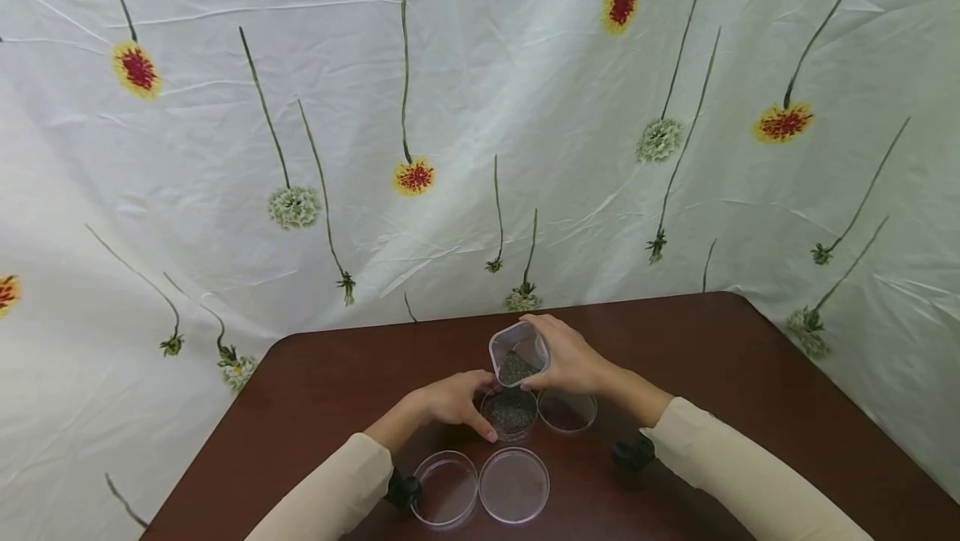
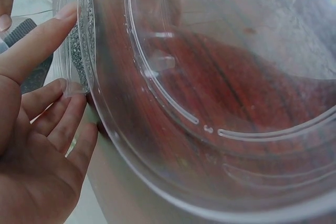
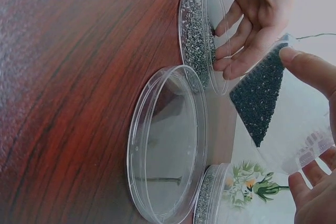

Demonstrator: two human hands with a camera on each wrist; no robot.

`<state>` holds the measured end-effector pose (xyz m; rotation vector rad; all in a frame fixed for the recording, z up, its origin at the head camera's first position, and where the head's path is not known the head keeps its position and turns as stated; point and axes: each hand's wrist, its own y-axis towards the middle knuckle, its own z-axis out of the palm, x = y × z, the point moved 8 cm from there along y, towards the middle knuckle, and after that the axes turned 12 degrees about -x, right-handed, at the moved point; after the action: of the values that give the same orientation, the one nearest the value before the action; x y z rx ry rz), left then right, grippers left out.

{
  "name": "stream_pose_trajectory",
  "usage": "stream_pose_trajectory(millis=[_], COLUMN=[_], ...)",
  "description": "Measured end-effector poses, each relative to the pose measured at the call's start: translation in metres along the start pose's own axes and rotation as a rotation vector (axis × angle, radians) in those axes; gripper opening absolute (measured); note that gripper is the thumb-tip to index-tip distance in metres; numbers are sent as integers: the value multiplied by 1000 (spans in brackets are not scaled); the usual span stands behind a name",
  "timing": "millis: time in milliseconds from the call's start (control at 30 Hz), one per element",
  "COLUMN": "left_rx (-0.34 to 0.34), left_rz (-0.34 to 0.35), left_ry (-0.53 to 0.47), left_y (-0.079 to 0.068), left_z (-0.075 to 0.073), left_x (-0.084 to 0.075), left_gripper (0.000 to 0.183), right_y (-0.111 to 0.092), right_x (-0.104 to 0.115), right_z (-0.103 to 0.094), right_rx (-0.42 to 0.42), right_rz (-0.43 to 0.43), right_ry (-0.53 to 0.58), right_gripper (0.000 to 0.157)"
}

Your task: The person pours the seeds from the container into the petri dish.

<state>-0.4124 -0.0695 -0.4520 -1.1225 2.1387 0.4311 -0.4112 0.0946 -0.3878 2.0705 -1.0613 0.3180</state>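
Note:
My right hand (image 1: 567, 358) holds a clear square container (image 3: 257, 98) by its sides. The container is tilted, its dark granules (image 3: 262, 93) gathered toward one side, above a round petri dish (image 1: 510, 416). In that dish lies a layer of grey-black granules (image 3: 195, 35). Around the dish's left side is my left hand (image 1: 452, 401), thumb at the near edge and fingers at the far edge. The left wrist view shows the left thumb (image 2: 42, 40) and fingertips touching the dish wall. Whether granules are falling cannot be made out.
Another petri dish (image 1: 567, 412) stands just right of the filled one. Two more clear round pieces, one left (image 1: 445, 488) and one right (image 1: 513, 485), lie nearer the front. Farther back, a dish with granules (image 3: 206, 198) shows. A flowered cloth (image 1: 450, 107) hangs behind the brown table (image 1: 337, 383).

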Motion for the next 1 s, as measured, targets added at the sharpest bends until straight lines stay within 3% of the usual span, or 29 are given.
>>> stream_pose_trajectory(millis=[167, 533, 733, 833, 1000], left_rx=[6, 9, 14, 14, 12], left_rz=[-5, -5, -3, -5, -24], left_ry=[-5, -18, -27, -26, -31], left_y=[-1, -2, -2, -3, -4], left_z=[1, -1, -1, -1, -1], left_x=[-1, -3, -4, -4, -3], left_gripper=[75, 79, 79, 79, 79], right_y=[1, 3, 2, 1, -3], right_x=[-3, -16, -19, -20, -25], right_z=[-1, -1, -2, -3, -1], right_rx=[-12, -22, -21, -31, -41], right_rz=[26, 193, 271, 323, 461], right_ry=[77, 281, 357, 432, 653], right_gripper=[100, 100, 94, 91, 89])
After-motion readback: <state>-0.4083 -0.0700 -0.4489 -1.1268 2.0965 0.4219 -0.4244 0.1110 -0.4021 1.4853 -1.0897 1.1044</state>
